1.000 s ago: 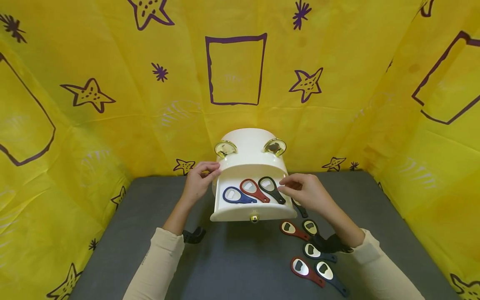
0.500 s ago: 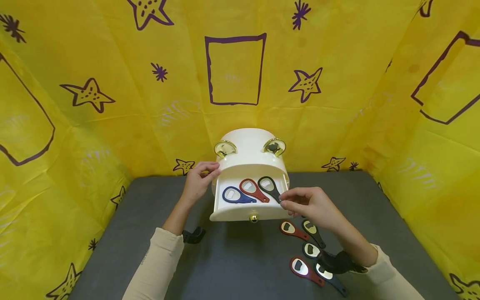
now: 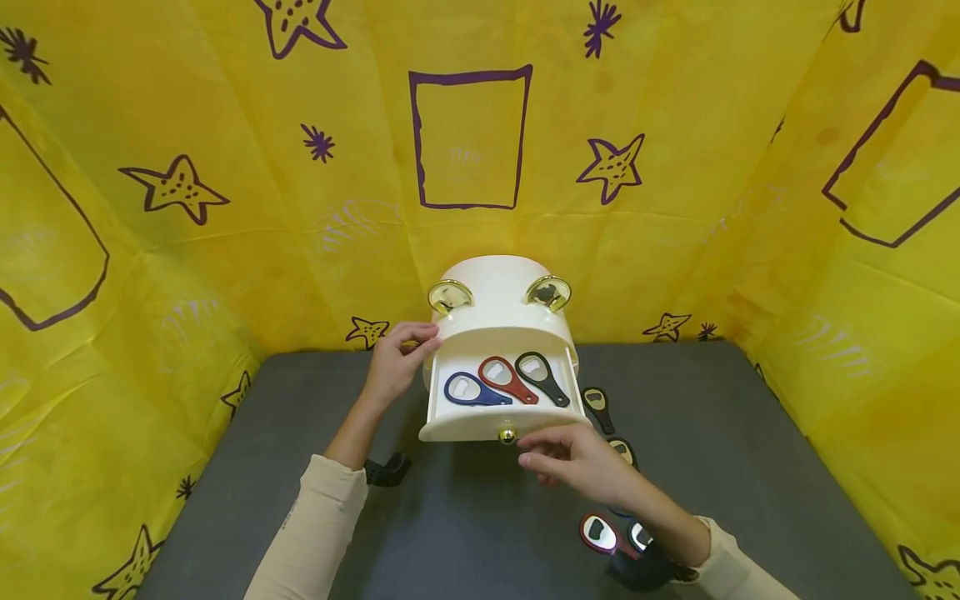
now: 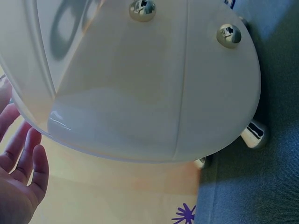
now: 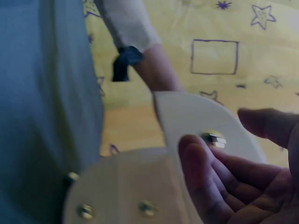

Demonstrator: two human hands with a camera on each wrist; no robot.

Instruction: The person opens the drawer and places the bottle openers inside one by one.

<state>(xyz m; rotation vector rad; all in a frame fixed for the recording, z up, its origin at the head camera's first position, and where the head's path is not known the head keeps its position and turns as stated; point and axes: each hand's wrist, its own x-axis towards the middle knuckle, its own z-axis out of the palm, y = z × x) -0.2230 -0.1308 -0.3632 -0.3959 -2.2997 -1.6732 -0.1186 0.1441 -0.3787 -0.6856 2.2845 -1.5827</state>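
Observation:
A cream-white rounded cabinet [image 3: 495, 292] with gold ear shapes has its top drawer [image 3: 465, 429] pulled out. Inside lie three bottle openers: a blue bottle opener [image 3: 480, 393], a red bottle opener [image 3: 510, 382] and a black bottle opener [image 3: 543, 380]. My left hand [image 3: 397, 362] touches the cabinet's left side with relaxed fingers; the left wrist view shows those fingers [image 4: 39, 168] at its edge. Just right of the gold knob [image 3: 507, 436] is my right hand [image 3: 577, 458], loosely bent and holding nothing. Its thumb and forefinger stand apart near the knob [image 5: 214, 139] in the right wrist view.
More bottle openers lie on the dark table [image 3: 465, 533] to the right, among them a black one [image 3: 597, 408] and a red one [image 3: 600, 533]; my right forearm hides some. Yellow patterned cloth [image 3: 285, 250] walls the table's back and sides.
My right hand has let go of the black bottle opener in the drawer and moved left and down to the drawer's knob. My left hand has stayed put.

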